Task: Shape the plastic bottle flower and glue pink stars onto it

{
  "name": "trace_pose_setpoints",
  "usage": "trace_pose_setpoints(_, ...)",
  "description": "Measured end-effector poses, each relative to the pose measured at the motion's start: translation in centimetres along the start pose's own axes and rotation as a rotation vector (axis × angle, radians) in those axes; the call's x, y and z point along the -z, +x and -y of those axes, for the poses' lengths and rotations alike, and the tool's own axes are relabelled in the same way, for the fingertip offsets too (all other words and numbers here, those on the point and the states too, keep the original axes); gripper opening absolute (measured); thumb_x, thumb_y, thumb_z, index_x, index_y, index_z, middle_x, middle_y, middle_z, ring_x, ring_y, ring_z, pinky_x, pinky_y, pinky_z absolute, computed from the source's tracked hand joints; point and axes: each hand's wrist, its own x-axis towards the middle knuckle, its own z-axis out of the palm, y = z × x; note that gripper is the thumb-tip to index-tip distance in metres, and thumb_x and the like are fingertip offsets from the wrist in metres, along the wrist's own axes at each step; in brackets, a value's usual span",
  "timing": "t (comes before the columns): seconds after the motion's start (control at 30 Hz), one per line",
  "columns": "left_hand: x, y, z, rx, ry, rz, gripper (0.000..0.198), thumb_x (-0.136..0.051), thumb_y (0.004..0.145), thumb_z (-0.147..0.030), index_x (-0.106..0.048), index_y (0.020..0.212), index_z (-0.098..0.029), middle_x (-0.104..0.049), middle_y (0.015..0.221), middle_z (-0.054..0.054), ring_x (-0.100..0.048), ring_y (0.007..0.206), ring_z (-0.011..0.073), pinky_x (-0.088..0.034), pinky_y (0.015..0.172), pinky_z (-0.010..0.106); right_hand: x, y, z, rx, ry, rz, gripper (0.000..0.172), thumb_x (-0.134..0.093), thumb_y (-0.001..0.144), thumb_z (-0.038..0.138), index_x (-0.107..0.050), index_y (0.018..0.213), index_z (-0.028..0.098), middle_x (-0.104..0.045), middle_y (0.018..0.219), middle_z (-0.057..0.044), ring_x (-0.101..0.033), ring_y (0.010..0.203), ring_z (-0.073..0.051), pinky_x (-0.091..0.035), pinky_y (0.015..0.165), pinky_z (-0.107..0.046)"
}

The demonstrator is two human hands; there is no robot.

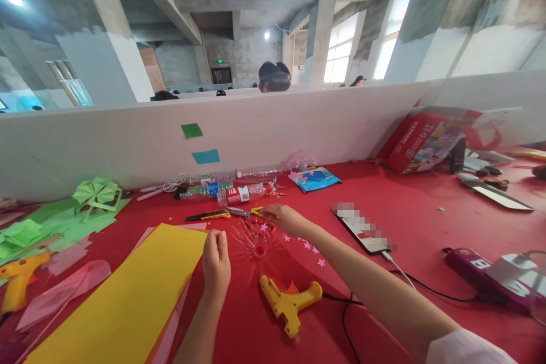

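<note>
Beside the right hand (285,219), cut clear bottle base (251,242) with pink stars (263,228)

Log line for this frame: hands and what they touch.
left hand: curled shut beside yellow sheet | right hand: at clear cut bottle piece, near scissors | glue gun: lying on table, untouched

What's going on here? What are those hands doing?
A person is doing crafts at a red table. Their right hand rests on the far edge of a clear plastic piece cut into spread strips, with small pink stars beside it. Their left hand is curled shut at the corner of a big yellow paper sheet; I can't tell if it pinches anything. A yellow glue gun lies untouched in front, and scissors lie just behind.
</note>
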Motion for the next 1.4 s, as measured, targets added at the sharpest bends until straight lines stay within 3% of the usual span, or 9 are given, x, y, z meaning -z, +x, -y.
trace_pose_setpoints(0.13,0.1,0.0,-0.1,-0.019,0.036,0.066,0.034,-0.041,0.09,-0.04,-0.039,0.062,-0.023,-0.043,0.053,-0.004,-0.043,0.049,0.0125,-0.038,0.05,0.025,1.0,-1.0,-0.4,-0.068,0.006,-0.178,0.028,-0.047,0.082,0.006,-0.063,0.103,0.016,-0.066,0.105,-0.01,-0.061,0.098,-0.019,-0.046,0.085,-0.033)
trace_pose_setpoints(0.23,-0.2,-0.1,0.0,0.008,0.003,0.063,0.03,-0.042,0.09,-0.042,-0.045,0.068,-0.022,-0.049,0.059,-0.002,-0.047,0.053,0.0132,-0.041,0.053,0.025,1.6,-3.0,-0.1,-0.126,0.013,-0.279,0.025,-0.043,0.084,0.009,-0.061,0.102,0.014,-0.064,0.1,-0.012,-0.06,0.093,-0.02,-0.048,0.082,-0.036)
trace_pose_setpoints(0.43,-0.8,-0.2,1.0,0.063,-0.059,0.064,0.03,-0.04,0.089,-0.047,-0.05,0.078,-0.021,-0.055,0.07,0.002,-0.054,0.063,0.0157,-0.047,0.06,0.028,1.1,-7.2,1.4,-0.098,0.045,-0.213,0.024,-0.051,0.081,0.009,-0.062,0.102,0.016,-0.064,0.098,-0.009,-0.058,0.094,-0.022,-0.047,0.083,-0.037)
trace_pose_setpoints(0.57,-0.7,-0.2,1.5,0.105,-0.05,0.046,0.03,-0.041,0.088,-0.048,-0.05,0.081,-0.02,-0.055,0.072,0.002,-0.054,0.064,0.0155,-0.047,0.061,0.028,0.5,-8.1,1.2,-0.096,0.082,-0.156,0.03,-0.057,0.076,0.008,-0.061,0.105,0.017,-0.061,0.102,-0.009,-0.06,0.086,-0.02,-0.049,0.076,-0.033)
trace_pose_setpoints(0.73,-0.6,-0.2,1.5,0.136,-0.107,0.042,0.028,-0.047,0.085,-0.048,-0.052,0.081,-0.02,-0.056,0.074,0.002,-0.055,0.065,0.0143,-0.048,0.062,0.027,-0.1,-7.1,0.6,-0.065,0.145,-0.142,0.039,-0.049,0.071,-0.003,-0.061,0.103,0.016,-0.059,0.092,-0.005,-0.059,0.068,-0.011,-0.049,0.065,-0.023)
trace_pose_setpoints(0.93,-0.9,-0.5,1.0,0.125,-0.229,0.053,0.029,-0.056,0.081,-0.043,-0.05,0.096,-0.019,-0.059,0.081,0.003,-0.061,0.074,0.0148,-0.052,0.07,0.028,-0.8,-4.7,0.0,0.02,0.144,-0.185,0.033,-0.046,0.074,-0.004,-0.063,0.096,0.015,-0.059,0.089,-0.005,-0.057,0.07,-0.011,-0.047,0.067,-0.023)
trace_pose_setpoints(1.17,-0.4,-0.7,0.4,0.12,-0.181,0.097,0.025,-0.051,0.085,-0.04,-0.052,0.097,-0.018,-0.054,0.069,-0.001,-0.055,0.058,0.0116,-0.047,0.055,0.023,-1.0,-1.5,-1.5,0.07,0.099,-0.223,0.025,-0.048,0.08,0.001,-0.064,0.091,0.016,-0.062,0.089,-0.007,-0.059,0.08,-0.016,-0.048,0.074,-0.028)
trace_pose_setpoints(1.3,0.0,-0.1,0.8,0.054,-0.037,-0.047,0.025,-0.052,0.085,-0.041,-0.056,0.095,-0.018,-0.059,0.08,0.004,-0.056,0.072,0.0155,-0.049,0.071,0.03,-0.9,-0.5,-1.7,0.093,0.082,-0.218,0.024,-0.047,0.081,0.002,-0.065,0.086,0.016,-0.065,0.088,-0.007,-0.061,0.084,-0.016,-0.049,0.077,-0.029)
trace_pose_setpoints(1.4,-0.3,0.1,1.4,0.015,-0.023,0.024,0.03,-0.048,0.087,-0.041,-0.057,0.105,-0.019,-0.061,0.106,0.011,-0.057,0.099,0.0212,-0.046,0.088,0.038,-0.6,-0.9,-1.7,0.079,0.067,-0.23,0.025,-0.045,0.083,0.003,-0.064,0.09,0.017,-0.065,0.093,-0.007,-0.061,0.089,-0.016,-0.049,0.08,-0.029)
